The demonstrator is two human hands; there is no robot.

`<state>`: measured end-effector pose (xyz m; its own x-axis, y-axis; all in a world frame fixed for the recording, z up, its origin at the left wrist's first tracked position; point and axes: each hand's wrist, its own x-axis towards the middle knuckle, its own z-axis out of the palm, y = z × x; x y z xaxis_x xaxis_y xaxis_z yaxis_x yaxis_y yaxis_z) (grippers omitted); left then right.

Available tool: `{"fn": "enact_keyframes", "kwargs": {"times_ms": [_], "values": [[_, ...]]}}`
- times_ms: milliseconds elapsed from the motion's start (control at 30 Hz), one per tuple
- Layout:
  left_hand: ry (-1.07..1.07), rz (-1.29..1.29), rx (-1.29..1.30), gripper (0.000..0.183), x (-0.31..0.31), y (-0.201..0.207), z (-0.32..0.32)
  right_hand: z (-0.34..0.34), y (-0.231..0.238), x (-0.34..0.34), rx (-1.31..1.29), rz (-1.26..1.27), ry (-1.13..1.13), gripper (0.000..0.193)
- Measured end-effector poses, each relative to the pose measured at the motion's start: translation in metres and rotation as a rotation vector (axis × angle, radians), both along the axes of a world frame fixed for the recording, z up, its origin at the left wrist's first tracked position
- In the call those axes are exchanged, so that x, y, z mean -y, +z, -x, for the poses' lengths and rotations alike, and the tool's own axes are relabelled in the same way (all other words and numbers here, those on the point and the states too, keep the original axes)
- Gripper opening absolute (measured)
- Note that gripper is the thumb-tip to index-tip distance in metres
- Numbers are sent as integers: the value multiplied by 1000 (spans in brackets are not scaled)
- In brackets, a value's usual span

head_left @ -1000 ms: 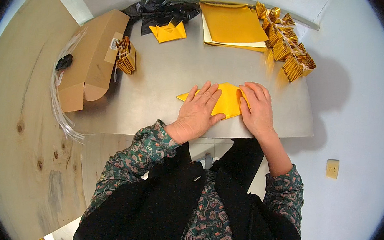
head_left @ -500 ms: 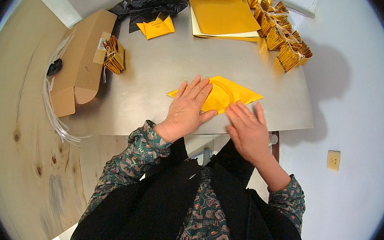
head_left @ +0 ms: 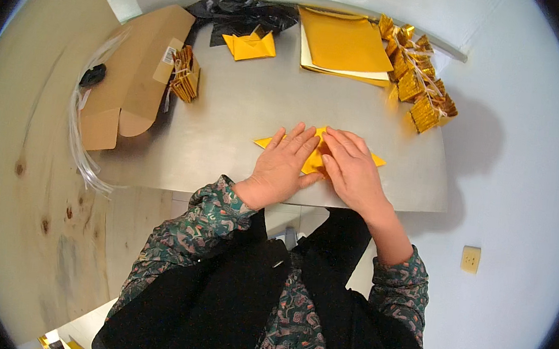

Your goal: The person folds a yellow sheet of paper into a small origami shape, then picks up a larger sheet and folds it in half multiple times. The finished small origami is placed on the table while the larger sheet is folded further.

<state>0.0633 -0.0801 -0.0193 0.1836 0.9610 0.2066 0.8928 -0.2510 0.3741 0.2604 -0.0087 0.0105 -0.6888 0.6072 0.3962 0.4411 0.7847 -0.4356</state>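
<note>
On the grey table near its front edge lies a folded piece of gold paper (head_left: 312,162), with pointed ends sticking out left and right. My left hand (head_left: 282,161) is spread flat over its left half, fingers stretched out. Across its right half rests my right hand (head_left: 353,171), fingers extended and palm down. Between them the two hands hide most of the paper, so its folds cannot be made out. Farther back, a finished-looking gold paper shape (head_left: 251,46) with peaked points stands apart from both hands.
A stack of gold sheets (head_left: 347,44) lies at the back, beside tied bundles of pleated gold paper (head_left: 424,111). Another tied bundle (head_left: 185,76) leans by the cardboard box (head_left: 129,71) at left. Black plastic (head_left: 240,11) and white string (head_left: 79,150) lie nearby.
My right hand has moved forward and left onto the paper, closer to my left hand. My left hand stays on the paper. The whole view has shifted slightly.
</note>
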Motion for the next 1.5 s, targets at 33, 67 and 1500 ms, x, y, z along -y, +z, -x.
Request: {"fn": "enact_keyframes", "kwargs": {"times_ms": [33,67,1500], "values": [[3,-2,9,78,0,-1,0,7,-3,-3,36,0,-22,41],[1,-7,9,79,-1,-1,0,13,-6,-5,68,-16,-38,42],[-76,140,-239,72,65,29,120,15,-16,-8,138,-28,-86,43]]}}
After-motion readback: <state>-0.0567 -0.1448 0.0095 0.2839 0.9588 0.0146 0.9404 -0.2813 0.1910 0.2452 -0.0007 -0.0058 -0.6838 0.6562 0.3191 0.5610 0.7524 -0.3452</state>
